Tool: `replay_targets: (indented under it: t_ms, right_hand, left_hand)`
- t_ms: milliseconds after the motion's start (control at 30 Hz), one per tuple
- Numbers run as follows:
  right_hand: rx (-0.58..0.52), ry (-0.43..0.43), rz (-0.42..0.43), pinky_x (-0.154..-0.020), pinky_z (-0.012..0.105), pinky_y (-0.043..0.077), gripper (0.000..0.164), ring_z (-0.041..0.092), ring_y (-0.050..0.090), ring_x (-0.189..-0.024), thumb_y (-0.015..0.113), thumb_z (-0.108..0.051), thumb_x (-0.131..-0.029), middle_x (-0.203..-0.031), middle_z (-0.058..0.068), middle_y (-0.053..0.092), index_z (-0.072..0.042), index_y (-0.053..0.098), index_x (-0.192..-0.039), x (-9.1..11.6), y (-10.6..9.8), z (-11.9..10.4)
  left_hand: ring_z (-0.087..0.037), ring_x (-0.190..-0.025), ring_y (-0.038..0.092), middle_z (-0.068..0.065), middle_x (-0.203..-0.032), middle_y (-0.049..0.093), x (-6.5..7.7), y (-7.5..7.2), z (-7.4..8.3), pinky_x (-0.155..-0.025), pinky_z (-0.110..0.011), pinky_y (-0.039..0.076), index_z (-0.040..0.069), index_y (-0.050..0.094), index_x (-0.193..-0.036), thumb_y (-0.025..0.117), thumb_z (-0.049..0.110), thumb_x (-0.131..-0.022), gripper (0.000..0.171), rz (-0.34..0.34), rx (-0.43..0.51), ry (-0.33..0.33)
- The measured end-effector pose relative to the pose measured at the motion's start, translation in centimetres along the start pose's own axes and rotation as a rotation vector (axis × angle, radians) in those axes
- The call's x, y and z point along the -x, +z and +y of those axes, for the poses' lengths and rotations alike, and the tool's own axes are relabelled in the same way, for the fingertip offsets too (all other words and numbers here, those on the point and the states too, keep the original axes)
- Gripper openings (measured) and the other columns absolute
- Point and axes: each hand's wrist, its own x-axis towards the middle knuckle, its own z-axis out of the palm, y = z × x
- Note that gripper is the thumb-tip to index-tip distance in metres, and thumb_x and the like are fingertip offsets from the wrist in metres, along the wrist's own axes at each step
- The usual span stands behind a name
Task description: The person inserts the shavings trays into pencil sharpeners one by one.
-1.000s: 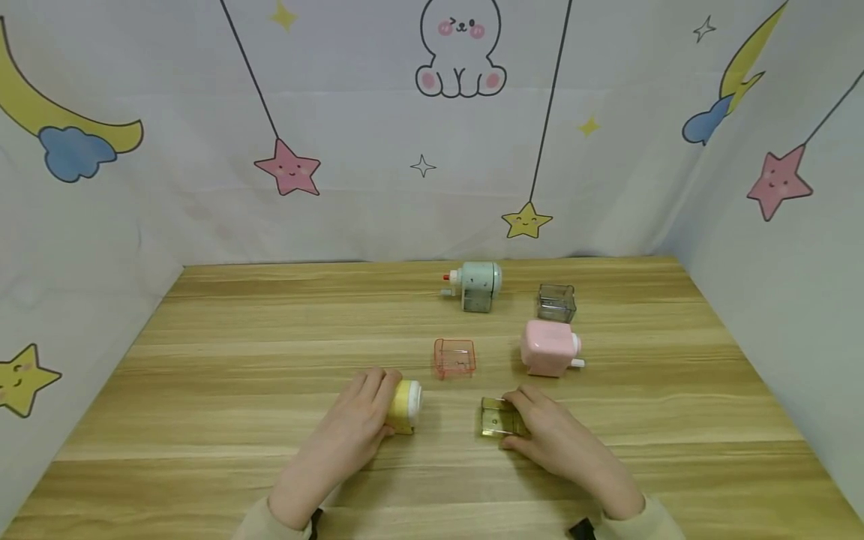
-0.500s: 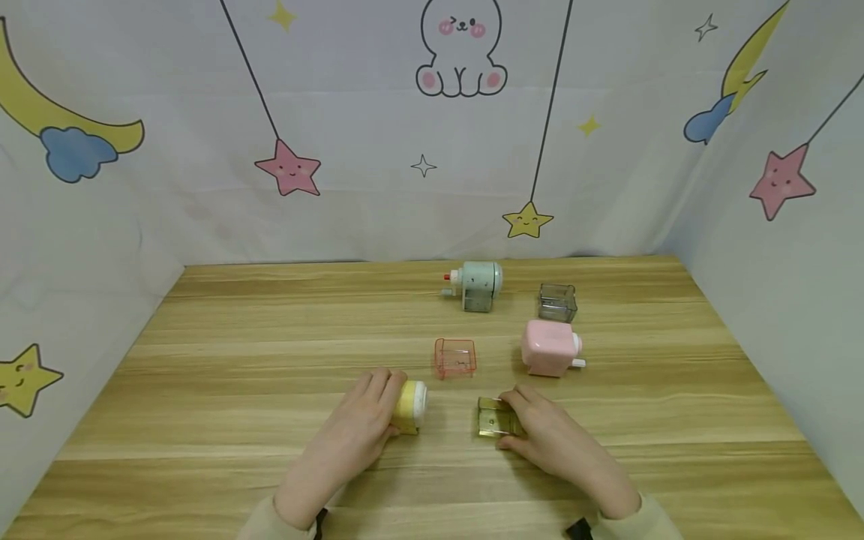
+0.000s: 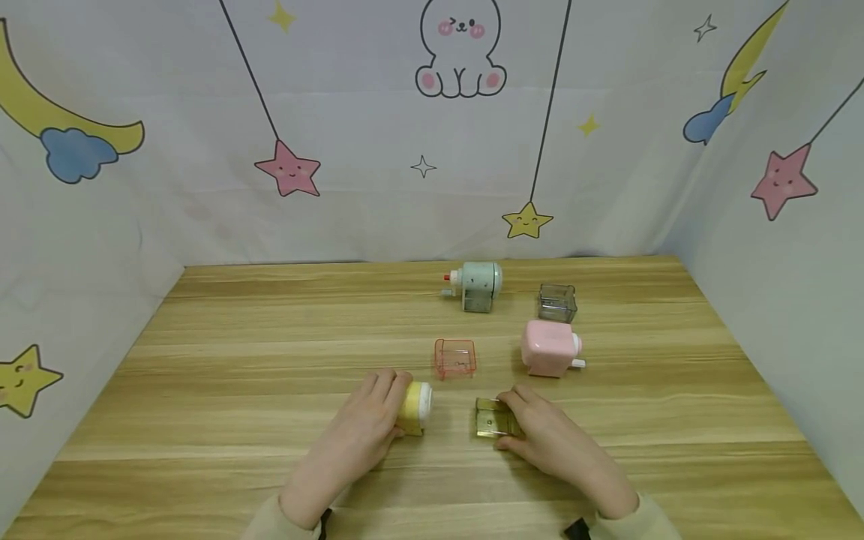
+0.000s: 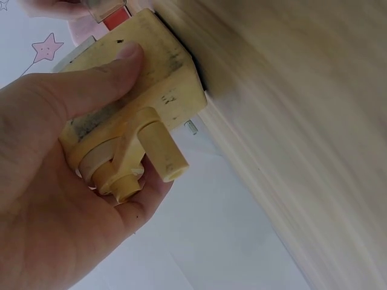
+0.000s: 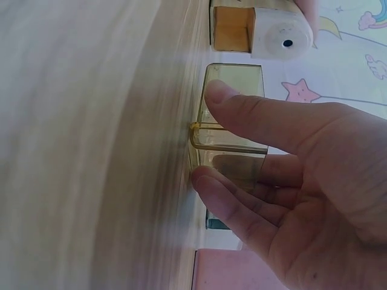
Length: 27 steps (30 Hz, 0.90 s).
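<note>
My left hand (image 3: 361, 424) grips a yellow hand-crank pencil sharpener (image 3: 413, 412) with a white round front, low over the table. In the left wrist view the thumb lies along its body, and the yellow crank handle (image 4: 162, 150) sticks out at the back. Opposite it, my right hand (image 3: 548, 431) holds a clear yellow shavings drawer (image 3: 491, 421) between thumb and fingers. Seen from the right wrist, the sharpener's front (image 5: 284, 33) faces the drawer across a small gap. An opening (image 5: 234, 29) shows in the sharpener's lower part.
Behind the hands, a clear red drawer (image 3: 455, 358) lies on the wooden table (image 3: 270, 322). A pink sharpener (image 3: 548, 349) stands to the right, with a clear grey drawer (image 3: 556, 303) behind it. Farther back is a mint green sharpener (image 3: 479, 283). Printed cloth walls surround the table.
My left hand has shifted slightly right with the yellow sharpener. My right hand has moved a little left with the clear yellow drawer, so the gap between the two is narrower.
</note>
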Motion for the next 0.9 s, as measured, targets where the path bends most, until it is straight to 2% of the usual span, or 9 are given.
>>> replay_targets:
  t_ms: [900]
  right_hand:
    - [0.004,-0.013,0.008,-0.069,0.035,0.053,0.055,0.01,0.049,-0.078,0.073,-0.032,-0.071,-0.096,0.003,0.055,-0.001,0.055,-0.112,-0.09,0.2,0.06]
  left_hand:
    - [-0.02,-0.084,0.044,-0.008,-0.097,0.047,-0.42,0.42,0.71,-0.075,-0.033,0.049,0.002,0.043,-0.116,0.079,0.017,-0.059,0.069,-0.008,-0.027,0.024]
